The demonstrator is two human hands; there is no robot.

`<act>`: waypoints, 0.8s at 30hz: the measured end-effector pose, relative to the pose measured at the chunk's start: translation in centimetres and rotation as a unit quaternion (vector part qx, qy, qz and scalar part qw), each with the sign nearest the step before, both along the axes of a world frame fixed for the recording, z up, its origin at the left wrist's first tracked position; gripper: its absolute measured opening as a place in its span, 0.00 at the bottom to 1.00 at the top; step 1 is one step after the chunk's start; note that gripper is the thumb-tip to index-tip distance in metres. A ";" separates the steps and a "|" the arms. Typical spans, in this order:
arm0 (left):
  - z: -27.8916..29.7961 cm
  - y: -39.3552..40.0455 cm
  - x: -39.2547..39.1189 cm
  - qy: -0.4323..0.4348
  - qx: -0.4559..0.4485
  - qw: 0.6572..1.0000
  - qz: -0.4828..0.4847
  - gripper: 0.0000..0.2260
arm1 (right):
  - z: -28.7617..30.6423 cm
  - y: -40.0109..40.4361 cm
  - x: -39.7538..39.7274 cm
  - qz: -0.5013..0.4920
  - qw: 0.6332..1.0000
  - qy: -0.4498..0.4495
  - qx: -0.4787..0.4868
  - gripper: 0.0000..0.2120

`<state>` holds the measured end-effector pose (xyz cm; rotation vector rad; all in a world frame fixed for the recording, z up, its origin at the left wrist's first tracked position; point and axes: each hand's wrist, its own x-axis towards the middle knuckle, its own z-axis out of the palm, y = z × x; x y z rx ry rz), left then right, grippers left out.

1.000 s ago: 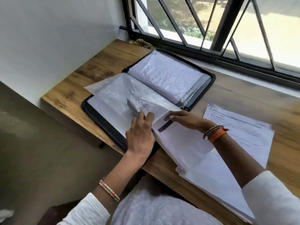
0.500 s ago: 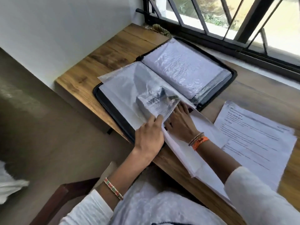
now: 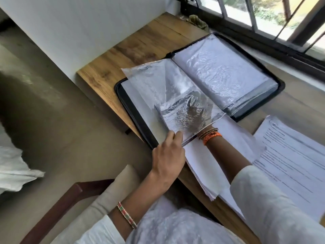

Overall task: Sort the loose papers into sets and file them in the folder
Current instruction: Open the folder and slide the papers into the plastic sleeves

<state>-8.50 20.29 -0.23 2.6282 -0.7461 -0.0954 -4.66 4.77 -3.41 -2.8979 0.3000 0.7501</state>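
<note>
A black folder (image 3: 274, 93) of clear plastic sleeves lies open on the wooden table (image 3: 133, 48). My left hand (image 3: 167, 155) pinches the near edge of one lifted sleeve (image 3: 158, 80). My right hand (image 3: 191, 114) is inside that sleeve, seen through the plastic with fingers spread flat on a set of papers (image 3: 202, 159). The far end of this set is in the sleeve; its near end hangs over the table edge. More loose papers (image 3: 288, 155) lie to the right.
A barred window (image 3: 263, 16) runs along the far side of the table, with a crumpled cloth (image 3: 197, 20) in the corner. A white wall is at the left. A chair (image 3: 73, 196) with a beige cushion stands below the table edge.
My right hand has slid deeper into the sleeve, pushing the paper set further in. My left hand keeps its hold on the sleeve's edge. The view has shifted left and down.
</note>
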 end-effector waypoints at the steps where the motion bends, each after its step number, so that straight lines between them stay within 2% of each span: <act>1: 0.0 0.3 -0.1 0.004 -0.013 1.000 0.008 0.08 | 1.1 0.3 -0.4 0.015 1.000 -0.013 0.012 0.24; 3: -0.4 0.7 -0.3 -0.004 -0.041 0.999 0.018 0.08 | 1.8 1.0 -1.0 0.062 0.994 -0.079 0.051 0.32; 5: -1.3 1.2 -0.4 -0.014 -0.059 0.998 0.024 0.07 | 1.1 1.8 -1.1 0.133 0.976 -0.133 0.107 0.28; 7: -2.1 1.7 -0.4 -0.007 -0.068 0.997 0.033 0.05 | -1.0 2.0 -0.4 0.220 0.959 -0.151 0.098 0.26; 8: -2.3 1.9 -0.3 -0.006 -0.070 0.997 0.037 0.05 | -1.1 2.1 -0.2 0.233 0.958 -0.144 0.088 0.26; 11: -2.4 2.2 -0.2 0.001 -0.069 0.997 0.030 0.04 | -1.2 1.9 -1.0 0.229 0.962 -0.136 0.056 0.28; 12: -2.4 2.3 -0.3 -0.002 -0.069 0.997 0.023 0.04 | -1.4 1.7 -2.3 0.218 0.962 -0.147 0.077 0.30; 15: -2.6 2.6 -0.4 -0.012 -0.078 0.997 0.013 0.04 | -1.1 1.4 -8.1 0.200 0.961 -0.160 0.105 0.35; 18: -2.6 3.0 -0.4 -0.011 -0.113 0.993 -0.009 0.01 | -0.7 1.7 -13.9 0.189 0.969 -0.134 0.080 0.44; 19: -2.4 2.9 -0.3 -0.018 -0.121 0.992 -0.013 0.01 | -0.7 1.8 -15.4 0.177 0.972 -0.137 0.072 0.44; 21: -2.0 2.6 0.1 -0.031 -0.132 0.991 -0.014 0.03 | -0.7 1.9 -17.9 0.139 0.975 -0.163 0.061 0.37; 24: -1.4 2.2 0.3 -0.032 -0.143 0.989 -0.007 0.02 | -0.5 0.8 -20.1 0.090 0.955 -0.275 0.071 0.25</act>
